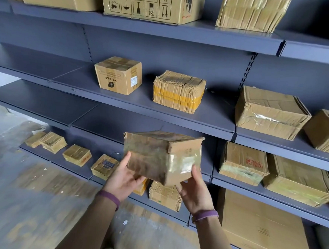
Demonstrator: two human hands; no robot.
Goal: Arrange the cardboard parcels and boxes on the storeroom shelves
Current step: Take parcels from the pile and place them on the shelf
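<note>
I hold a small taped cardboard box in the air in front of the grey shelves. My left hand supports its lower left side, fingers up along the face. Under its right corner, my right hand grips it with the thumb on the taped side. The box hangs level with the third shelf, in front of a bare stretch of it. One shelf higher stand a printed box and a yellow-taped parcel.
Large cartons fill the top shelf. Worn boxes sit at the right on the second shelf, and more on the third. Several small parcels line the low shelf. A big flat carton lies at bottom right. The concrete floor is on the left.
</note>
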